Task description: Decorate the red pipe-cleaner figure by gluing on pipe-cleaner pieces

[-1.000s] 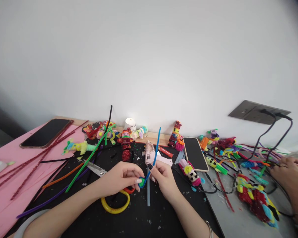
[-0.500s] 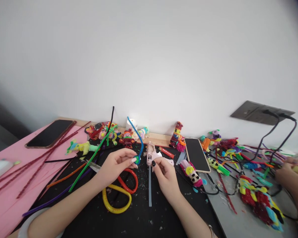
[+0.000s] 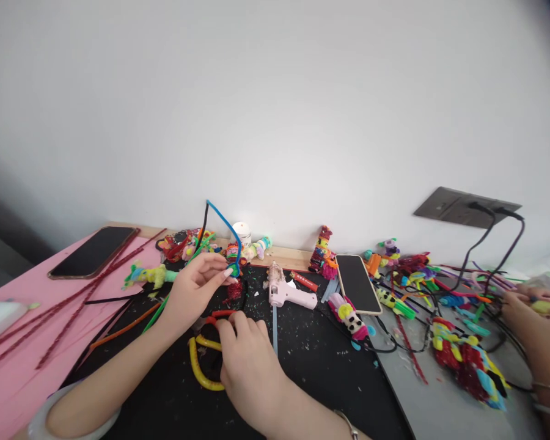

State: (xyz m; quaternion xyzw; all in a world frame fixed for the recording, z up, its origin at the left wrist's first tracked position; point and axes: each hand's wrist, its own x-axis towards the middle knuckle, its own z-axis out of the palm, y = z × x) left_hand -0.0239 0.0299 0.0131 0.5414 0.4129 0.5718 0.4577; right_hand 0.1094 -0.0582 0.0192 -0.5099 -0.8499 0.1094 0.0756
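Between thumb and fingertips, my left hand [image 3: 197, 287] pinches a blue pipe cleaner [image 3: 230, 227]. Its lower end is coiled into a small green and blue piece; the long free end rises and bends over to the left. My right hand [image 3: 256, 370] lies over the scissors [image 3: 195, 365], its fingers curled at the red and yellow handles. The palm hides part of both loops, and the blades are hidden from view. A pale pink glue gun [image 3: 293, 296] rests just beyond my right hand, with a translucent glue stick [image 3: 275, 330] sticking out towards me.
Finished pipe-cleaner figures [image 3: 323, 250] stand and lie along the wall. Two phones [image 3: 94, 252] [image 3: 358, 284] flank the black mat [image 3: 330, 379]. Dark red stems [image 3: 68, 311] cross the pink sheet at left. At right, another person's hands [image 3: 527, 315] work near cables and a wall socket [image 3: 462, 208].
My right hand has left the glue gun and glue stick and come left onto the scissors' handles. My left hand has shifted slightly left and up with the blue pipe cleaner.
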